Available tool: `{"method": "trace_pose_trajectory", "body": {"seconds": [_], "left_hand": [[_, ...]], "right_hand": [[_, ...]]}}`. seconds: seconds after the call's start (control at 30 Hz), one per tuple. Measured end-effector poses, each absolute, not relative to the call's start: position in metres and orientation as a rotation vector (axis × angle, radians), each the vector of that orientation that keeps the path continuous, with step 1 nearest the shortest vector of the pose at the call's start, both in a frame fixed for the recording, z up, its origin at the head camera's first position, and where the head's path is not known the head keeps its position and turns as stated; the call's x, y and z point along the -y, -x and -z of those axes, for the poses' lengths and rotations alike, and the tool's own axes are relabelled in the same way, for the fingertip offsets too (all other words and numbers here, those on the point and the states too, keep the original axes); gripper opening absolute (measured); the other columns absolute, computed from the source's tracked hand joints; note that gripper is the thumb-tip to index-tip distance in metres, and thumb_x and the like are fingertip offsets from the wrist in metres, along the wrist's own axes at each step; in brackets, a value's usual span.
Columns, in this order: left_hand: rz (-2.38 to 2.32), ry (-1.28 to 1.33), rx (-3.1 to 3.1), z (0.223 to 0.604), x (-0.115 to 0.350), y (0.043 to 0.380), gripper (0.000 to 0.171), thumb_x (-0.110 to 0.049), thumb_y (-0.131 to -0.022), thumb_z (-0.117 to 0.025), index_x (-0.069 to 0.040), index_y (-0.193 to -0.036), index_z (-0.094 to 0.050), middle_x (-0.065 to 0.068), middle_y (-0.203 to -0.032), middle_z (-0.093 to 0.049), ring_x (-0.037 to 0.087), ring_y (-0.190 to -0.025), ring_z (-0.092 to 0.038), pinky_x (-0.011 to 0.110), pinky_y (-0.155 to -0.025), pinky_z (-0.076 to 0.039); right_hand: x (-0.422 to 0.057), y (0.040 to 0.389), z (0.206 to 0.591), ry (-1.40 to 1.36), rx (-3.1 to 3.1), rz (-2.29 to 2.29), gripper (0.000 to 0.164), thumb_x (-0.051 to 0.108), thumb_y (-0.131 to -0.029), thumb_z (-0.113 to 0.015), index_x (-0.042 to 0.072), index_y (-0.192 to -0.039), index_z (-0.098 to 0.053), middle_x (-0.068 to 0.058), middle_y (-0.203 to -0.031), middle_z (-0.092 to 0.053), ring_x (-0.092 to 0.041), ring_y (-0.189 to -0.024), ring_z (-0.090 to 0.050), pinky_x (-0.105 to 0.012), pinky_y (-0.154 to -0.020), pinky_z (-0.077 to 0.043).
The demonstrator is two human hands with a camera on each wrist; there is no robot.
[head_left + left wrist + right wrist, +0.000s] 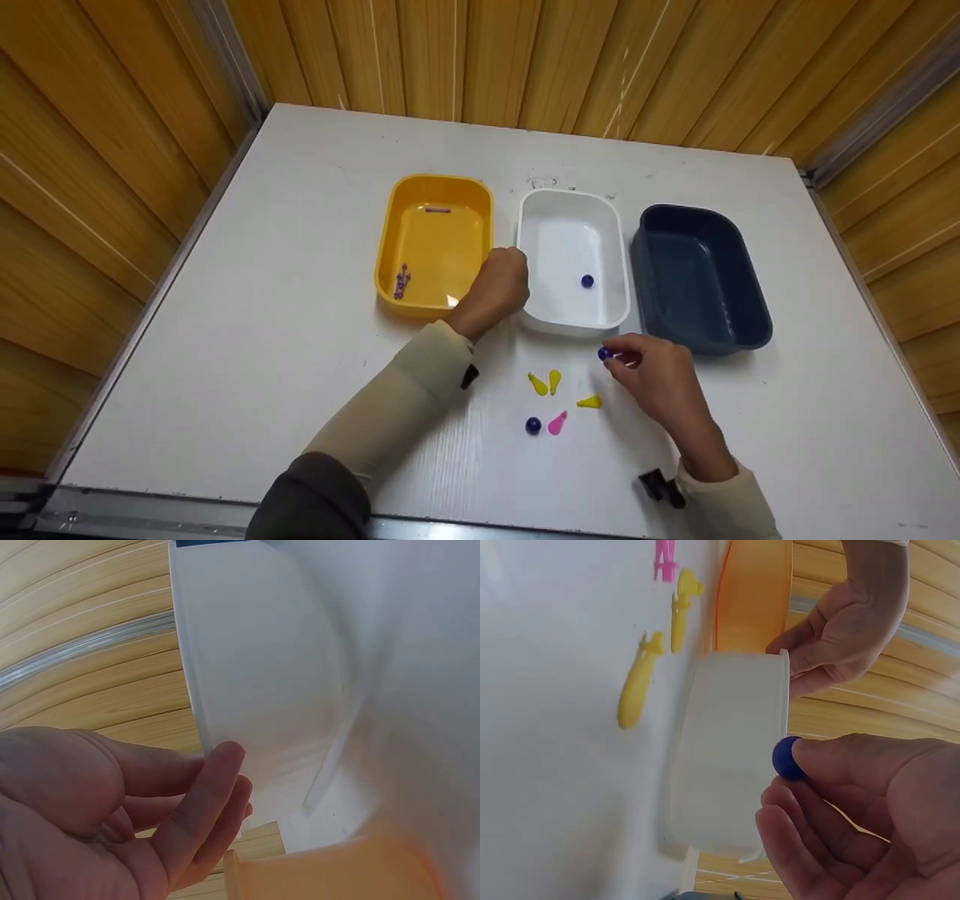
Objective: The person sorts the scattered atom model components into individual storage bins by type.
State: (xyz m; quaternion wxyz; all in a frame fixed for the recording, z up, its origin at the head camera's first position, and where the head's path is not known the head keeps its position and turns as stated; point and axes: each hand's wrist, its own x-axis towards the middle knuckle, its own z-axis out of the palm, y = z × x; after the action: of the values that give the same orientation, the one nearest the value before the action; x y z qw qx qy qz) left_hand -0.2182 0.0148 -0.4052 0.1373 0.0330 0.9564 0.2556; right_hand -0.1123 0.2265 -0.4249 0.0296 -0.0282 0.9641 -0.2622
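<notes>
My right hand [660,379] pinches a small dark blue ball [786,758] between thumb and fingers, just in front of the white bin [574,328]. My left hand [499,283] grips the near left rim of that bin, thumb and fingers on either side of the wall in the left wrist view. Another blue ball [587,281] sits inside the white bin. On the table below lie a third blue ball [533,426], a pink teardrop-shaped piece [557,423] and several yellow teardrop-shaped pieces [589,402].
Left of the white bin stands a yellow bin [386,247] holding several small purple sticks [402,282]. A dark blue bin [701,341] stands on the right. Wood-panelled walls [495,60] enclose the white table [247,360] at the back and sides.
</notes>
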Motion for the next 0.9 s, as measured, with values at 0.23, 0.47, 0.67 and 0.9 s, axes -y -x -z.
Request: {"method": "trace_pose_trajectory", "body": {"seconds": [0.23, 0.47, 0.67, 0.9], "left_hand": [[-0.701, -0.096, -2.779, 0.404, -0.015, 0.219, 0.026, -0.008, -0.092, -0.057, -0.002, -0.117, -0.062, 0.009, -0.092, -0.061, 0.020, -0.078, -0.059, 0.021, -0.061, -0.048], [-0.701, -0.106, -2.780, 0.405, -0.015, 0.218, 0.025, -0.007, -0.092, -0.057, -0.001, -0.116, -0.062, 0.009, -0.091, -0.062, 0.020, -0.077, -0.058, 0.021, -0.061, -0.049], [-0.634, -0.129, -2.812, 0.404, -0.015, 0.217, 0.024, -0.006, -0.092, -0.056, -0.001, -0.113, -0.063, 0.010, -0.092, -0.063, 0.021, -0.079, -0.057, 0.024, -0.070, -0.051], [-0.615, -0.119, -2.801, 0.404, -0.015, 0.218, 0.025, -0.010, -0.092, -0.058, -0.002, -0.116, -0.063, 0.009, -0.090, -0.062, 0.020, -0.078, -0.058, 0.022, -0.066, -0.050]], "right_hand": [[-0.227, 0.128, 0.420, 0.064, -3.039, 0.865, 0.026, 0.011, -0.083, -0.071, 0.011, -0.109, -0.072, -0.011, -0.098, -0.073, -0.024, -0.086, -0.067, -0.036, -0.072, -0.058], [-0.228, 0.145, 0.424, 0.049, -3.099, 0.904, 0.027, 0.011, -0.083, -0.070, 0.007, -0.110, -0.071, -0.015, -0.102, -0.072, -0.027, -0.088, -0.068, -0.042, -0.079, -0.057], [-0.228, 0.151, 0.427, 0.046, -3.145, 0.867, 0.027, 0.008, -0.083, -0.069, 0.006, -0.110, -0.071, -0.016, -0.101, -0.073, -0.029, -0.088, -0.068, -0.043, -0.078, -0.057], [-0.229, 0.149, 0.426, 0.003, -3.119, 0.871, 0.028, 0.010, -0.083, -0.068, 0.007, -0.111, -0.070, -0.016, -0.103, -0.072, -0.028, -0.090, -0.067, -0.043, -0.080, -0.056]]}}
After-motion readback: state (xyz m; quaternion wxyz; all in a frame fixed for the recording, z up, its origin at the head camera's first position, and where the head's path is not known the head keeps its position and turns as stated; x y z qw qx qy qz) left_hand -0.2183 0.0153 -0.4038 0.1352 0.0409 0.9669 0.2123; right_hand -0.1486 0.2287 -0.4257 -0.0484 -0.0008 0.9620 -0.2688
